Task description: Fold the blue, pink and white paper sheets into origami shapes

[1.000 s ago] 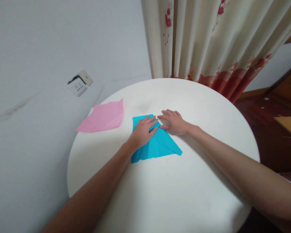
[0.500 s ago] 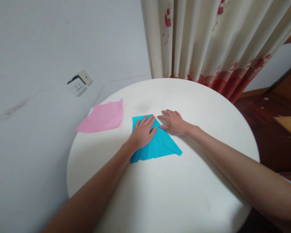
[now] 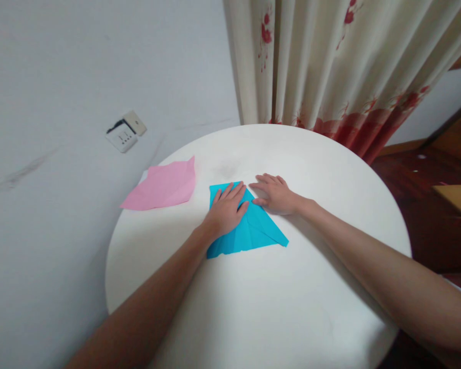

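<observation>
Blue paper: light, thin, creases easily; best held at edges.
Left hand: flat, pressing it.
Right hand: flat, at fold edge.

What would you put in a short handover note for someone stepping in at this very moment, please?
Left hand: flat, palm down, pressing the blue paper.
Right hand: flat on the round white table, fingertips at the paper's right fold edge.
Done: blue paper folded to a point at the far end.
Left: near edge unfolded; pink paper lies untouched at the table's left rim.
</observation>
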Demonstrator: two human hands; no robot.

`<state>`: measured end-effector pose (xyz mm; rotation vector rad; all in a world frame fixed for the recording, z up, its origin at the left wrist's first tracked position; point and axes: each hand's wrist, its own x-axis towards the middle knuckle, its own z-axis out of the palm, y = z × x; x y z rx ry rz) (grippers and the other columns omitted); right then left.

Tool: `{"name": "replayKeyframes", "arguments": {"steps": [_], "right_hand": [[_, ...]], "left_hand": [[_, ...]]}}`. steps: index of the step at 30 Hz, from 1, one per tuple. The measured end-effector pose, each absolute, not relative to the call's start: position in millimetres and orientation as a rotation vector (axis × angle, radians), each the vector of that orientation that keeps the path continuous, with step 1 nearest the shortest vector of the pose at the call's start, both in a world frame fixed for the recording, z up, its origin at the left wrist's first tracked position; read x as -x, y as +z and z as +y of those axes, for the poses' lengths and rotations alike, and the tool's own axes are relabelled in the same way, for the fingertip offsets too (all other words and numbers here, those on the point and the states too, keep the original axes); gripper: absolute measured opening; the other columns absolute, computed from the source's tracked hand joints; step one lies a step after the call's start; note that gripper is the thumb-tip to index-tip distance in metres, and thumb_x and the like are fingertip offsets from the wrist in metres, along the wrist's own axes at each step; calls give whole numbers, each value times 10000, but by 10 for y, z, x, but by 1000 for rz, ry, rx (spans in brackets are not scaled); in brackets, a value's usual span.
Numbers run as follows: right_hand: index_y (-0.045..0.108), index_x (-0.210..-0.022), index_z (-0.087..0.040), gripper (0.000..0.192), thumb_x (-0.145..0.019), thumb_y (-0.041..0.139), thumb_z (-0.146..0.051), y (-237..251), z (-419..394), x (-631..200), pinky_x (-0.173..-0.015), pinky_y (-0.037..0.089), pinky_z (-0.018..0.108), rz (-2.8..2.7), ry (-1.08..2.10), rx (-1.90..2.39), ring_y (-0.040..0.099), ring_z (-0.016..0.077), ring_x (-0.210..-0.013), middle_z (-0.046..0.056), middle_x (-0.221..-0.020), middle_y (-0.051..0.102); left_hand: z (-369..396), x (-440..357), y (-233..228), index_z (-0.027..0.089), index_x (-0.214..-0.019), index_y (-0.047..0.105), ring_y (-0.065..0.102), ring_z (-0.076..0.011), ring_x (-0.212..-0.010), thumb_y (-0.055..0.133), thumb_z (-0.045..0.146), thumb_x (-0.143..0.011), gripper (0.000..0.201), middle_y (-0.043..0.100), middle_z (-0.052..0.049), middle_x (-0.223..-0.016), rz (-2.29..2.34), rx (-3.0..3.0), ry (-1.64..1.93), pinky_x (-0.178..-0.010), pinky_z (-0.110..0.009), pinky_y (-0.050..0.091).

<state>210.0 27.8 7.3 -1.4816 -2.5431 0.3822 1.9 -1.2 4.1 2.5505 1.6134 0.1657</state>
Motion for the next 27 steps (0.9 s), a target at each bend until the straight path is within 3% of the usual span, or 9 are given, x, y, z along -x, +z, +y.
{"name": "replayKeyframes", "arguments": {"steps": [27], "right_hand": [[466,-1524,-264,596,-984,538,-506,83,273,-2100,-1210,203,616,-2549,383,1490,238,364,-1531,127,-1652,322]], "left_hand": [[-5,-11,28,245,-1586,326,212,-300,-1555,334,407,-1048,562,298,-74,-1665,1604,-2550,194,-1232,-596,190]]}}
